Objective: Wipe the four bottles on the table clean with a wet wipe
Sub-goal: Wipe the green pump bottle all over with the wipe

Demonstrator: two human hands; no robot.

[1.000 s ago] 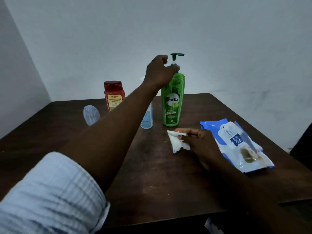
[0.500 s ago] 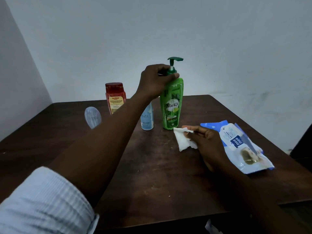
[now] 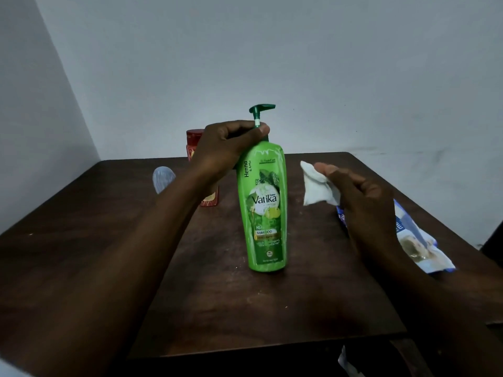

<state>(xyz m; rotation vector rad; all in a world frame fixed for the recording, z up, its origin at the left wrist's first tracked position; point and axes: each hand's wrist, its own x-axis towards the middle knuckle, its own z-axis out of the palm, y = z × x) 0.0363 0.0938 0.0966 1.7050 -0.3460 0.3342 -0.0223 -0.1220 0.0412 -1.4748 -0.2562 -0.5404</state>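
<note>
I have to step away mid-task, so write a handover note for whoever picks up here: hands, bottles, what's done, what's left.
Left hand: gripping the neck of the green shampoo bottle, which stands upright near the middle of the table.
Right hand: holding the folded wet wipe beside the bottle, not touching it.
Other bottles: red bottle and a clear one behind the left arm; the fourth is hidden.
Wipes pack: on the table, right side.
Done: wipe out, green bottle in hand.
Left: wipe the green bottle, then the others; which are already clean cannot be told.
</note>
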